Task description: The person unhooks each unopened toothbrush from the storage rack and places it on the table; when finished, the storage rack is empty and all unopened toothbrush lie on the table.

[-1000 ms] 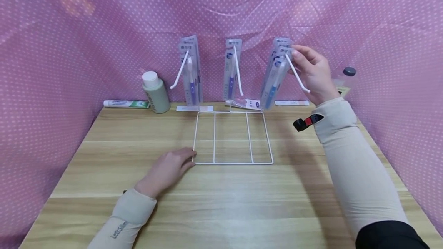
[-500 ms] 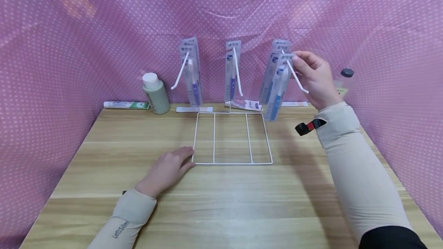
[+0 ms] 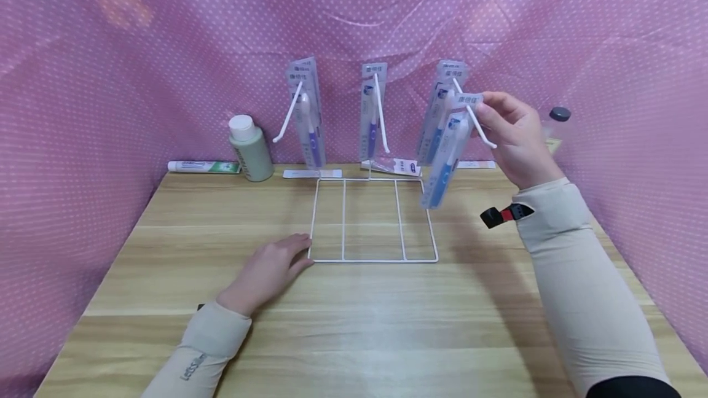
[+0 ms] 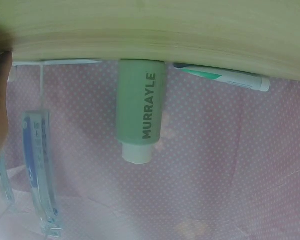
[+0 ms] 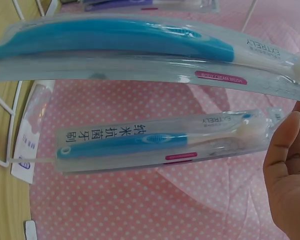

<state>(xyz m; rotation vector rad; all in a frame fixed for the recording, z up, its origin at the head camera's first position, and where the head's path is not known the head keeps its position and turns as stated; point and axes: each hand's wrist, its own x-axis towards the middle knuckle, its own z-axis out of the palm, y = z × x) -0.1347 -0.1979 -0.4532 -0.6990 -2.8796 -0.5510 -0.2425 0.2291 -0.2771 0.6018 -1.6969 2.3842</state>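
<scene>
Fingers (image 3: 489, 109) of right hand (image 3: 511, 137) pinch blue toothbrush pack (image 3: 449, 155) by its top.

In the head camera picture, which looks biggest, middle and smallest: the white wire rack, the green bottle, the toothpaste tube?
1. Wire rack
2. Green bottle
3. Toothpaste tube

The last two look close.

The clear bottle (image 3: 555, 128) at the table's far right is mostly hidden behind the right hand (image 3: 511, 137).
</scene>
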